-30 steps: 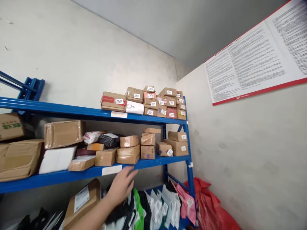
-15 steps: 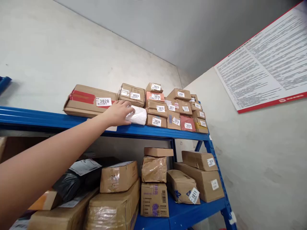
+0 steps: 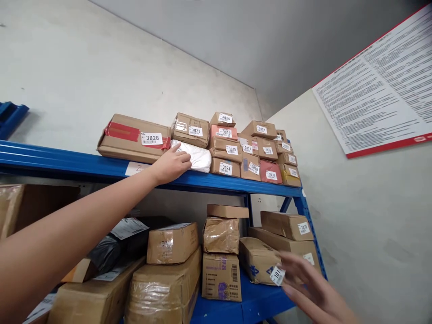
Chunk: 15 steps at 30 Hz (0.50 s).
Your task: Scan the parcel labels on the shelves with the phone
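My left hand (image 3: 173, 164) is raised to the upper shelf. Its index finger lies stretched against a white plastic-wrapped parcel (image 3: 199, 157), and the other fingers bend loosely over its front; nothing is gripped. Left of the parcel rests a long brown box with red tape (image 3: 123, 131), labelled 3028. The brown box labelled 3023 (image 3: 184, 130) is just above it, and the box labelled 3024 (image 3: 218, 167) is to its right. At lower right, my right hand (image 3: 308, 283) is slightly blurred, fingers apart and holding nothing, in front of a box labelled 1011 (image 3: 258, 256).
The blue shelf beam (image 3: 84, 157) runs across the view. Several small labelled boxes, including a red one (image 3: 267, 167), are stacked at right above it. Larger cartons (image 3: 158, 292) and a black wrapped parcel (image 3: 108, 252) fill the lower shelf. A notice board (image 3: 388, 85) hangs on the right wall.
My left hand has shifted from gripping over the white parcel to touching it with an outstretched index finger. My right hand has come into view at lower right.
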### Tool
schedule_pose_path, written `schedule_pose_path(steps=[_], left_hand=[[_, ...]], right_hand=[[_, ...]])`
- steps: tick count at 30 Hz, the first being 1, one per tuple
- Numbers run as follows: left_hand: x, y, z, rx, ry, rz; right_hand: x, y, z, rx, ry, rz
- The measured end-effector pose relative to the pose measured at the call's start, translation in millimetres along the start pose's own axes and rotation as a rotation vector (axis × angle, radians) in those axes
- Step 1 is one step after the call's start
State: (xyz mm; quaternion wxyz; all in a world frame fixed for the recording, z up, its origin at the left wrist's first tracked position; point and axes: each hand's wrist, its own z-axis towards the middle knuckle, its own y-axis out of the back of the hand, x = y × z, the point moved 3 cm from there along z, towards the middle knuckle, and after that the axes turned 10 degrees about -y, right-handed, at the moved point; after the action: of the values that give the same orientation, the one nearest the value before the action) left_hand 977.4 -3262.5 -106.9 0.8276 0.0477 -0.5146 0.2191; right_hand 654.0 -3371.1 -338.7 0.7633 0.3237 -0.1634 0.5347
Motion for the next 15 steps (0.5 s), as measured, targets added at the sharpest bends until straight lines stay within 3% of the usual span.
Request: schedule_pose_path(steps=[3,6,8,11,15], left_hand=[[4.3,1.8,-4.7,0.007,-0.039,0.003],[7.1,7.4,-11.2,-0.028,-0.057,0.024],[8.8,12.3,-14.5,-0.062,-0.052,0.005],[15.5,22.3,-15.5,-0.064,-0.033,-0.072],[38.6,45.1,-13.6,0.02,0.038,-0.153]], right_hand=[[83.1,-20.1,53.1,0.169,0.307,-0.191],[169.7,-43.2,103.8,0.076,0.575,-0.338],[215.3,-57.2,130.0,0.007,0.658,-0.373],[260.5,-72.7,155.3,-0.065,0.698,-0.496],[287.2,-81.7,168.9,-0.072,0.681,-0.621]])
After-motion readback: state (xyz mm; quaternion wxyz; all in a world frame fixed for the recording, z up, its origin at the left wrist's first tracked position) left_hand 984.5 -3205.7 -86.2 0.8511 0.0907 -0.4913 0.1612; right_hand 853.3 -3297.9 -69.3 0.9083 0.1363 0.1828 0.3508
